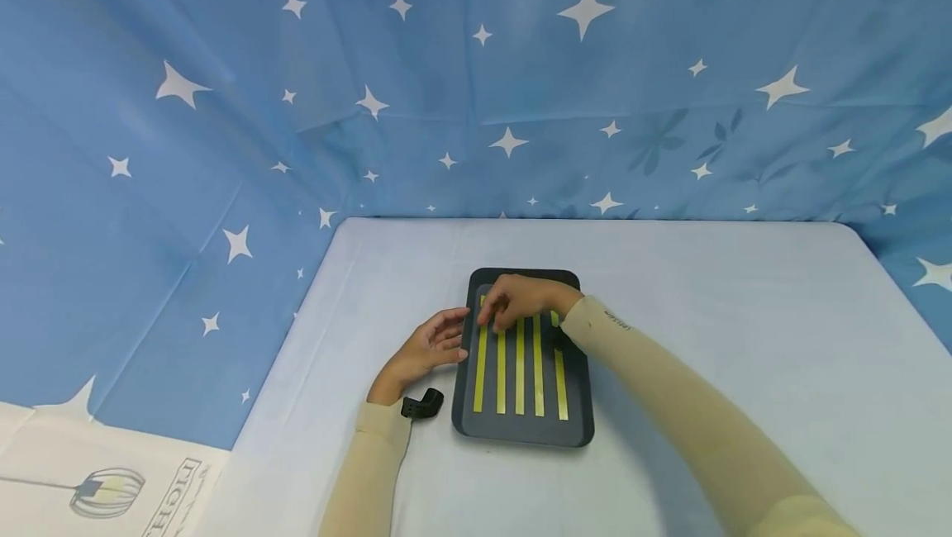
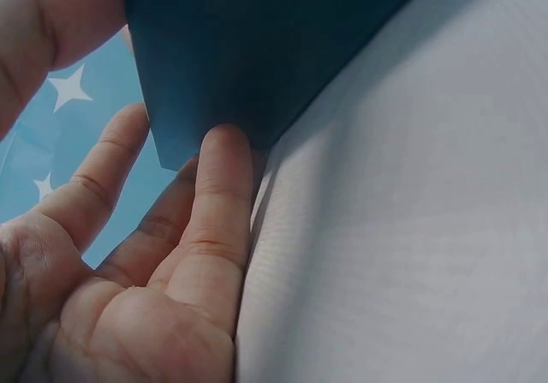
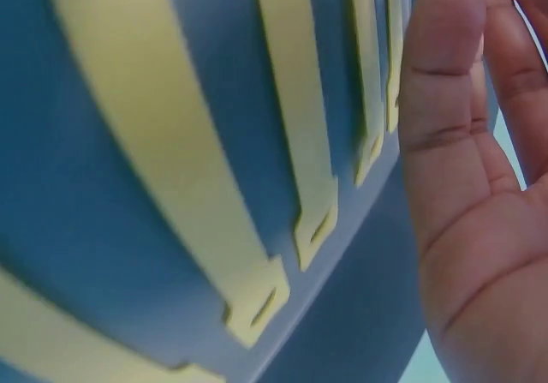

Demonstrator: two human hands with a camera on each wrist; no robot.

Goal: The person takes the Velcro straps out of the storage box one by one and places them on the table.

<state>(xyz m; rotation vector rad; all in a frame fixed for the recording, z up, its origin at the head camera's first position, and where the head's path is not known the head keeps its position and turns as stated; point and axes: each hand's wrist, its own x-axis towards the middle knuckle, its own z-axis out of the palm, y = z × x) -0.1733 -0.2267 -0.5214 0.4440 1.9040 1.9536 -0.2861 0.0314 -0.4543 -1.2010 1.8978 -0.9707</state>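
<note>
A dark grey tray (image 1: 521, 438) lies lengthwise in front of me, with several yellow strips (image 1: 520, 376) side by side in it. In the right wrist view each strip (image 3: 158, 117) whose end shows has a wider tab with a slit. My right hand (image 1: 521, 296) reaches over the tray's upper part, its fingers bent down at the leftmost strip and partly covering the strips' far ends. Beside the tray's left wall is my left hand (image 1: 427, 349), fingers spread. Its fingertips rest at the tray's outer wall (image 2: 265, 49) in the left wrist view.
A white cloth (image 1: 706, 306) covers the table under the tray. Blue curtains with white stars (image 1: 587, 8) hang behind and to the left. A black wrist camera (image 1: 422, 405) sits on my left wrist. At the lower left lies cream fabric (image 1: 45, 446) with a lamp print.
</note>
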